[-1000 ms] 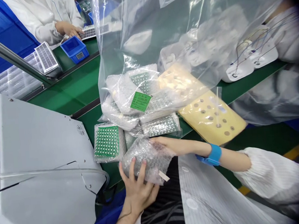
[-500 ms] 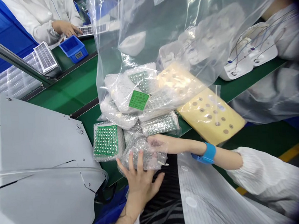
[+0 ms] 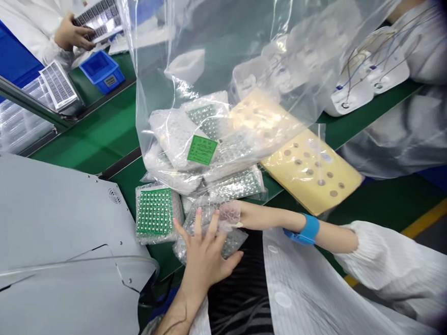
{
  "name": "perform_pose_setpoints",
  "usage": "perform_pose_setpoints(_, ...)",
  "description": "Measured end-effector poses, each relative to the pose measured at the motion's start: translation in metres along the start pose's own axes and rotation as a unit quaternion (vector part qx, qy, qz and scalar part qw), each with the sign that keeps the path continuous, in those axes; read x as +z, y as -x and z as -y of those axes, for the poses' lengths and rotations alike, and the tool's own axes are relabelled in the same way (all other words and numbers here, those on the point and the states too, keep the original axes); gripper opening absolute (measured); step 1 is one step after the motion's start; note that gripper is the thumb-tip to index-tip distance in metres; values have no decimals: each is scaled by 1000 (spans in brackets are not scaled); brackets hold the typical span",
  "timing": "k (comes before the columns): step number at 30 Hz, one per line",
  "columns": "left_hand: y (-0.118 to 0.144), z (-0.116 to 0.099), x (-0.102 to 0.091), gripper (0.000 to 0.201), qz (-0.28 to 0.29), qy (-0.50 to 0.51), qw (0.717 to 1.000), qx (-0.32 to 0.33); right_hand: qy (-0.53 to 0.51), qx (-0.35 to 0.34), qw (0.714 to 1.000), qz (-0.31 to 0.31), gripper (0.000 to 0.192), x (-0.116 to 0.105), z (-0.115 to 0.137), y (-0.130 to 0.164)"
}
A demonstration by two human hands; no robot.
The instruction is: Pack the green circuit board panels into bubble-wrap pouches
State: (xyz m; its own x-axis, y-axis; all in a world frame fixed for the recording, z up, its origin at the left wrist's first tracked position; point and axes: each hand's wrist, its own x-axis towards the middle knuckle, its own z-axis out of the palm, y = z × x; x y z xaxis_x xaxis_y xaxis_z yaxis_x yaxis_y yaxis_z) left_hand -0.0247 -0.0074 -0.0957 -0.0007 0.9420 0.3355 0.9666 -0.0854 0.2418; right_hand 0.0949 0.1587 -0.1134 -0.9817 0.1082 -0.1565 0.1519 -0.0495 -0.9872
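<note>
A crumpled bubble wrap bag (image 3: 202, 217) lies at the bench's near edge. My left hand (image 3: 206, 250) rests on it, fingers spread and stretched out. From the right, my right hand (image 3: 232, 214), below a blue wristband (image 3: 307, 229), reaches into or under the bubble wrap, which hides its fingers. Left of both hands sits a stack of green circuit boards (image 3: 154, 211) in bubble wrap. Just beyond is a wrapped pack of boards (image 3: 238, 183). A large clear plastic bag (image 3: 173, 163) holds more wrapped packs and a green label (image 3: 202, 149).
A yellow sheet with round holes (image 3: 315, 171) juts over the bench's near edge. White housings with wires (image 3: 352, 94) stand at right. A grey machine (image 3: 59, 225) fills the left side. Across the bench, a co-worker's hand (image 3: 73, 34) holds a panel near a blue bin (image 3: 102, 71).
My left hand has shifted slightly upward over the bubble wrap, whose near part has folded differently around my right hand. The co-worker has lifted a panel off the bench.
</note>
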Motion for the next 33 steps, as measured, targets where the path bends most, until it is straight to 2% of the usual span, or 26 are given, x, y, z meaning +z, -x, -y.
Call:
perform_pose_setpoints(6, 6, -1, -1, 31, 5, 7, 1000, 6, 36, 7, 999, -30, 16, 2, 2, 2)
perform_pose_setpoints(13, -1, -17, -1, 24, 49, 52, 997, 18, 74, -26, 996, -45, 12, 10, 6, 8)
perform_pose_setpoints(19, -3, -24, 6, 10, 22, 28, 999, 11, 82, -20, 993, -81, 6, 13, 0, 11)
perform_pose_setpoints(23, -6, -26, 10, 23, 6, 3, 1000, -4, 85, -21, 989, -119, 9, 19, -2, 10)
perform_pose_setpoints(26, -7, -32, 13, 17, 12, 3, 1000, -11, 75, -26, 989, -122, 5, 20, -3, 11)
perform_pose_setpoints(28, -6, -35, 15, 8, 15, 3, 1000, -8, 65, -22, 990, -121, 11, 18, -2, 10)
perform_pose_setpoints(33, 3, -32, 15, 7, 4, 17, 1000, -14, 51, 8, 994, -92, 16, 12, 1, 5)
